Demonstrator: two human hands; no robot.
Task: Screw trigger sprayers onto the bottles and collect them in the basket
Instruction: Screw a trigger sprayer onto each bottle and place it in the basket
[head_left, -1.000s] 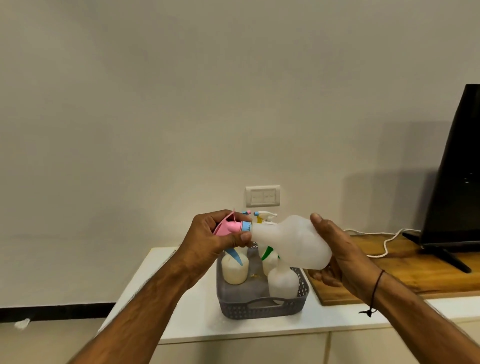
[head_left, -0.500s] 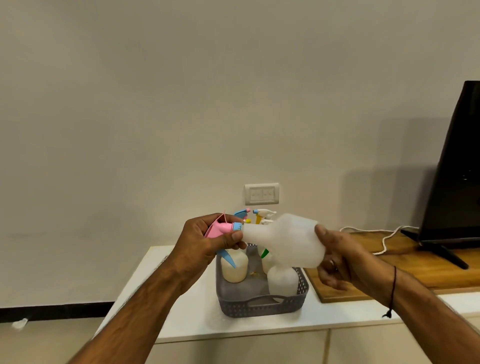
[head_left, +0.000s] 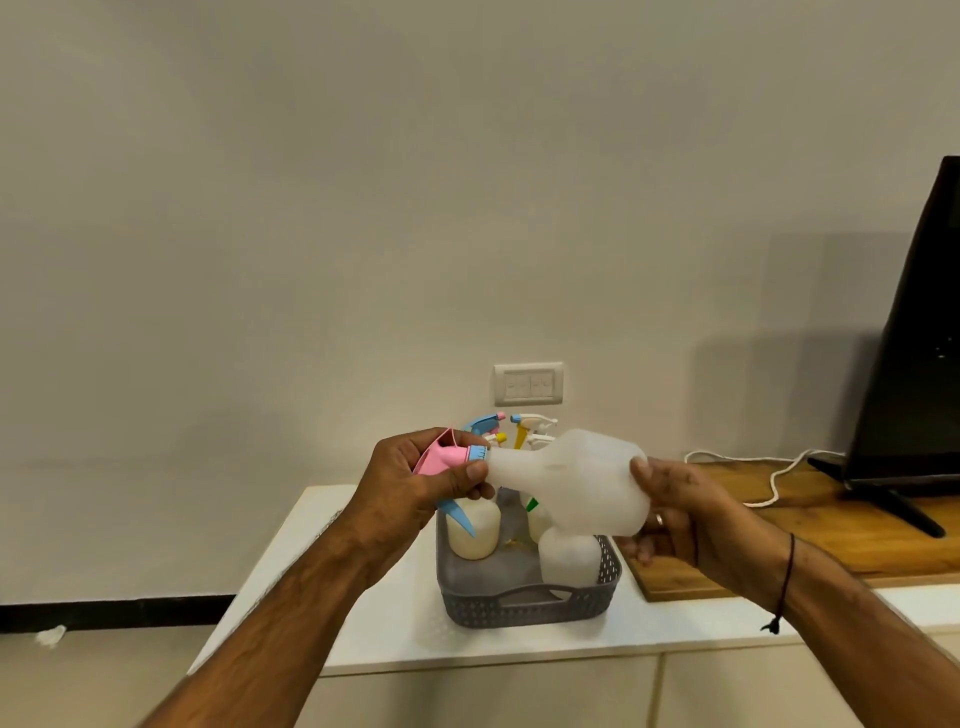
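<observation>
Your left hand (head_left: 415, 486) is curled around the pink trigger sprayer with a blue collar and blue lever (head_left: 448, 464), thumb pressed across it just beside the collar, holding it above the left end of the grey perforated plastic basket (head_left: 524, 603). The sprayer sits on the neck of the translucent white plastic bottle (head_left: 576, 486), which lies sideways in the air over the basket, neck to the left. Inside the basket stand several cream and white bottles (head_left: 474, 532), and behind them sprayer heads in blue, pink, yellow and white (head_left: 519, 431) rise above the held bottle. The basket rests on the white countertop (head_left: 363, 613). Your right hand (head_left: 685, 512) cups the bottle's base, thumb over its top edge and fingers curled beneath. Right of the basket lies a wooden board (head_left: 810, 530) carrying a white cable (head_left: 769, 480) and a black screen on a stand (head_left: 914, 364).
</observation>
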